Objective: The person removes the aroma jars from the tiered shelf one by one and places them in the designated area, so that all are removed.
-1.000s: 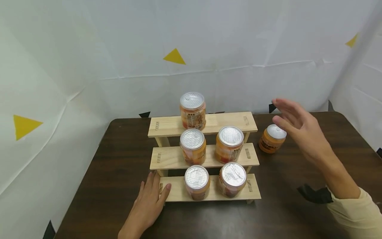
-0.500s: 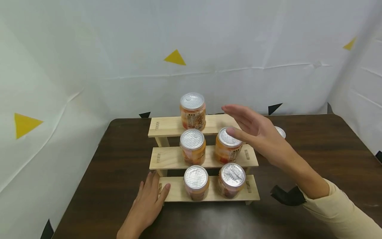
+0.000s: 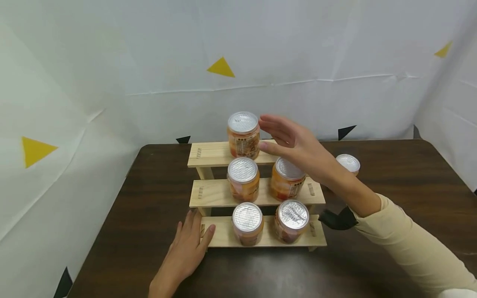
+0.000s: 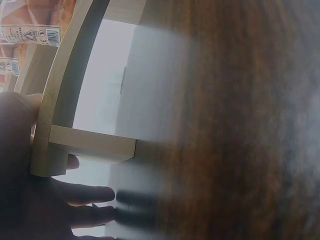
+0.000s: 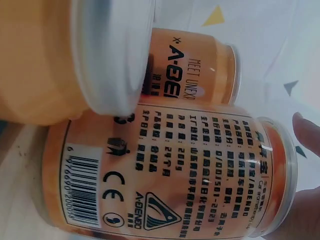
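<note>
A three-step wooden shelf carries orange jars with silver lids. One jar stands on the top step. My right hand reaches in from the right with straight, spread fingers, close to this jar's right side; whether they touch it I cannot tell. In the right wrist view, fingers show at the right edge near a labelled jar. My left hand rests at the left end of the bottom step, thumb against the board. In the left wrist view, its straight fingers lie beside the shelf leg.
Two jars stand on the middle step, left jar and right jar, the latter partly behind my right hand. The bottom step holds a left jar and a right jar. Another jar stands on the dark table.
My right hand has moved left from above the jar on the table to beside the jar on the top step. The left hand and the jars have stayed in place.
</note>
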Demonstrator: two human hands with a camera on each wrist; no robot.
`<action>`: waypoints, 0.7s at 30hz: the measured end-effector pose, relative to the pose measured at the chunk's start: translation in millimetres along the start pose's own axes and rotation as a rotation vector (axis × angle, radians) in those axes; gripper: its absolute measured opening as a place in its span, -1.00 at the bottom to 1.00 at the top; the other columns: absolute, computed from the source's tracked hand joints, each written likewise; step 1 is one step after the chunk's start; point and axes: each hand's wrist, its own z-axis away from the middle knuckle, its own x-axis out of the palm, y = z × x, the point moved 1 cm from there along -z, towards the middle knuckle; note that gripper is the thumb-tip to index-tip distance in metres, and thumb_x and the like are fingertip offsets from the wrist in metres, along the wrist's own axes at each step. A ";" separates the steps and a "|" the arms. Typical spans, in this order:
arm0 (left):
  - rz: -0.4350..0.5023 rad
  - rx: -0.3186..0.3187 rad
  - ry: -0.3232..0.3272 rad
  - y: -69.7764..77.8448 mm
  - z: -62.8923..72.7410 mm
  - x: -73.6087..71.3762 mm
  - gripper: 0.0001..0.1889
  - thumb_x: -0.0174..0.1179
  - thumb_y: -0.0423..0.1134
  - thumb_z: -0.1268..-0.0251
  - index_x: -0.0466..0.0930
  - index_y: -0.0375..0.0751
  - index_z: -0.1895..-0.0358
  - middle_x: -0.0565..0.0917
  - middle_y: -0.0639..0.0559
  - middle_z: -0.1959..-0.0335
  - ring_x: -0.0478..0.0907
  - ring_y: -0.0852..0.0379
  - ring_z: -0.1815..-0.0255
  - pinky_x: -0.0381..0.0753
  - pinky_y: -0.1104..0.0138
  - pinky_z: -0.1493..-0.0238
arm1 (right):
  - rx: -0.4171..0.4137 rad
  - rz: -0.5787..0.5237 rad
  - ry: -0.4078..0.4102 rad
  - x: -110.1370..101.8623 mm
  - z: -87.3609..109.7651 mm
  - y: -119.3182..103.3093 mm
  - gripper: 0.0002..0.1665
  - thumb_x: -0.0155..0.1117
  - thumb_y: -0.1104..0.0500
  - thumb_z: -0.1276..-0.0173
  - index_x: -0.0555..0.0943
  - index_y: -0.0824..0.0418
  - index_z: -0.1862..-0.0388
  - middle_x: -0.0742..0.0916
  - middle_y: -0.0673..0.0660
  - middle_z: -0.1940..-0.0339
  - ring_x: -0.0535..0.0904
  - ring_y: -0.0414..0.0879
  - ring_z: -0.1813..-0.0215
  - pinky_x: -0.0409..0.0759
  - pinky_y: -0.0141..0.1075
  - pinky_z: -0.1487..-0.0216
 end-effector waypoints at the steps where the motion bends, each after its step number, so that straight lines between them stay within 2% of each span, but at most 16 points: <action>1: 0.002 0.004 0.001 0.4 -0.7 0.6 -0.20 -0.10 0.17 -0.84 0.09 -0.47 -0.71 0.13 -0.49 -0.75 -0.07 -0.45 -0.81 -0.12 -0.43 -0.72 | 0.005 0.001 -0.006 -0.4 -2.4 -0.4 -0.17 0.36 0.12 -0.66 0.25 0.14 -0.78 0.45 0.12 -0.73 0.27 -0.02 -0.78 0.17 -0.10 -0.81; 8: 0.005 -0.004 0.003 2.8 0.1 0.9 -0.21 -0.08 0.13 -0.84 0.09 -0.50 -0.71 0.12 -0.52 -0.74 -0.07 -0.46 -0.81 -0.13 -0.42 -0.73 | 0.036 0.064 -0.065 -0.1 -23.1 -4.1 -0.11 0.39 0.04 -0.64 0.22 0.08 -0.80 0.42 0.12 -0.75 0.28 0.07 -0.78 0.31 0.07 -0.75; 11: 0.016 0.006 -0.001 4.3 -0.6 0.7 -0.18 -0.10 0.17 -0.84 0.08 -0.48 -0.72 0.13 -0.49 -0.75 -0.08 -0.44 -0.82 -0.15 -0.41 -0.74 | 0.025 0.047 -0.103 2.0 -30.4 -5.6 -0.13 0.36 0.11 -0.66 0.21 0.10 -0.80 0.46 0.14 -0.71 0.35 0.10 -0.75 0.37 0.10 -0.71; 16: 0.013 0.020 -0.006 6.4 -0.4 -0.1 -0.18 -0.11 0.17 -0.84 0.06 -0.48 -0.73 0.13 -0.48 -0.75 -0.09 -0.44 -0.82 -0.16 -0.41 -0.74 | -0.007 0.046 -0.111 6.6 -35.5 -6.9 -0.15 0.40 0.21 -0.62 0.26 0.15 -0.76 0.59 0.18 -0.55 0.54 0.08 -0.60 0.52 0.00 -0.60; 19: 0.001 0.021 0.003 6.9 0.1 -0.2 -0.19 -0.10 0.15 -0.84 0.06 -0.49 -0.73 0.13 -0.49 -0.75 -0.08 -0.45 -0.82 -0.13 -0.43 -0.73 | -0.021 0.113 -0.102 11.1 -41.3 -8.1 -0.09 0.48 0.18 -0.57 0.26 0.15 -0.75 0.62 0.19 -0.47 0.60 0.06 -0.45 0.55 -0.05 -0.51; 21: 0.002 0.022 0.003 7.5 -0.2 0.4 -0.19 -0.10 0.15 -0.84 0.06 -0.48 -0.73 0.13 -0.49 -0.75 -0.08 -0.45 -0.82 -0.13 -0.43 -0.73 | -0.018 0.149 -0.099 13.0 -43.5 -9.4 -0.04 0.52 0.17 -0.54 0.22 0.16 -0.76 0.61 0.20 -0.46 0.58 0.08 -0.45 0.51 -0.04 -0.52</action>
